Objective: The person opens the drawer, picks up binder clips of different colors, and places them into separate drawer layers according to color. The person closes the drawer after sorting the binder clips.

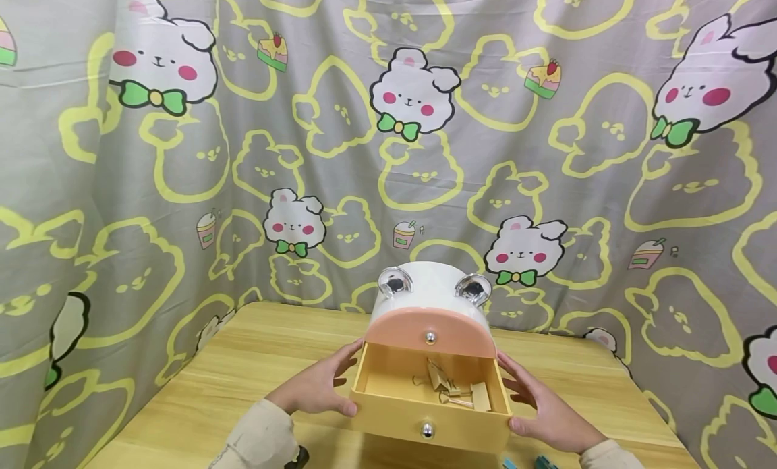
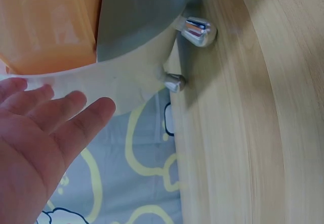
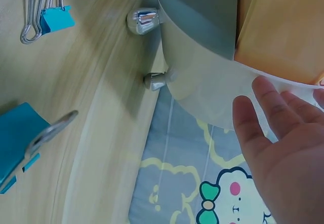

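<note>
A small white desk organizer (image 1: pixel 432 280) with silver-ringed eyes stands on the table. Its pink upper drawer (image 1: pixel 394 330) is closed, while the yellow lower drawer (image 1: pixel 388 415) juts out toward me. Several beige binder clips (image 1: pixel 438 376) lie in the lower drawer, mostly on its right. My left hand (image 1: pixel 318 382) is at the organizer's left side, its thumb at the drawer's front corner and its fingers extended along the white wall. On the other side, my right hand (image 1: pixel 549 415) mirrors it, thumb at the right front corner, fingers spread by the wall (image 3: pixel 202 82).
Blue binder clips (image 3: pixel 56 20) and a larger teal clip (image 3: pixel 20 138) lie on the wooden table (image 1: pixel 243 361) to the right. Short silver feet (image 2: pixel 174 82) support the organizer. A dark object (image 1: pixel 297 457) shows beside my left sleeve. Patterned curtain (image 1: pixel 340 152) encloses the table.
</note>
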A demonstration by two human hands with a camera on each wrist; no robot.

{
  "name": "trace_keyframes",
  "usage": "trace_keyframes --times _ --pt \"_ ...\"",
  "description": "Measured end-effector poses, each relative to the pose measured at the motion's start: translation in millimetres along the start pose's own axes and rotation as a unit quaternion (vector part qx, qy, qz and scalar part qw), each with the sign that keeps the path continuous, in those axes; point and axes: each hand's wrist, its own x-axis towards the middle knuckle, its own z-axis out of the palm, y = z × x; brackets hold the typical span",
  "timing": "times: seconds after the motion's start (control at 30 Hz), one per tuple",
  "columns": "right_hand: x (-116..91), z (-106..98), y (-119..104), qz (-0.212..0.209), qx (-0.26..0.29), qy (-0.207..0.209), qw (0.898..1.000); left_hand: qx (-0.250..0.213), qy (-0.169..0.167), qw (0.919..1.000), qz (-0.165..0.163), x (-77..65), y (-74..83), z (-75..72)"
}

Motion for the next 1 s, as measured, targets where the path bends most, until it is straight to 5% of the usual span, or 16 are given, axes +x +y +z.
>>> trace_keyframes --times 0.27,0.57,1.0 --pt "2.4 0.2 -2.5 0.054 0.000 0.009 0.999 0.005 0.026 0.9996 -0.013 2.9 1.3 -1.0" --pt "6.6 3.2 -4.3 0.034 -0.007 0.039 0.999 0.007 0.050 0.9979 -0.041 5.6 6.0 4.1" --pt "14.8 9.0 -4.3 0.060 -0.045 0.114 0.991 0.081 0.098 0.9915 -0.027 14.1 9.8 6.9"
